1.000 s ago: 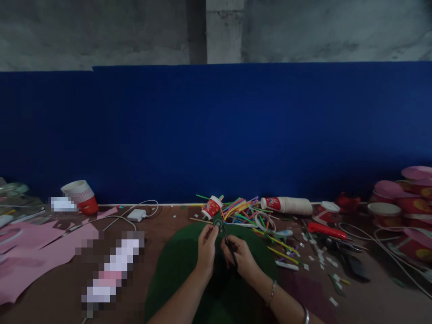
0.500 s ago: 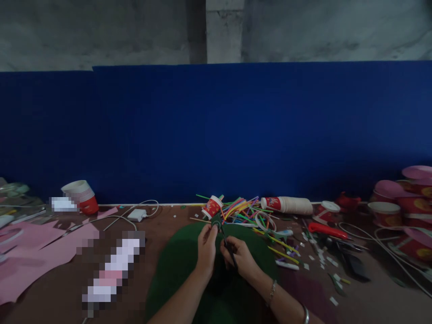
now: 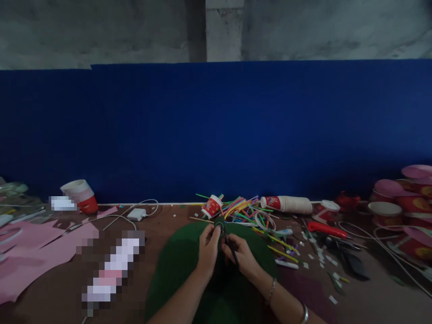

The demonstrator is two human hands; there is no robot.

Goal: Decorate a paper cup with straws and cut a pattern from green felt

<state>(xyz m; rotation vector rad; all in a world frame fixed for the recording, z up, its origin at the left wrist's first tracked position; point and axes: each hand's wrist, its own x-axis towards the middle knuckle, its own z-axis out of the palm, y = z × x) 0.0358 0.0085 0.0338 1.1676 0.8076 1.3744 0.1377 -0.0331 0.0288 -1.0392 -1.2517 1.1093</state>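
Observation:
Near the centre of the head view, my left hand [image 3: 208,248] pinches a small dark green piece [image 3: 219,221] that bears a pale ring outline. My right hand [image 3: 241,255] is closed around dark scissors [image 3: 232,251], whose blades point up beside the piece. Whether the blades touch it is too dark to tell. Both hands are over a large dark green sheet [image 3: 178,252] on the brown table. Just beyond them a red and white paper cup [image 3: 212,206] lies tilted, next to a heap of colourful thin sticks [image 3: 239,209].
Pink sheets [image 3: 50,252] and stacked cups [image 3: 81,193] lie left, with a white adapter [image 3: 137,214]. On the right are a row of nested cups [image 3: 293,204], a red-handled tool [image 3: 327,230], paper scraps, cables and red tubs [image 3: 384,213]. A blue panel [image 3: 216,130] stands behind.
The green piece and my left fingers have shifted slightly right and down, and the piece is turned differently. My right hand with the scissors has moved a little to the right.

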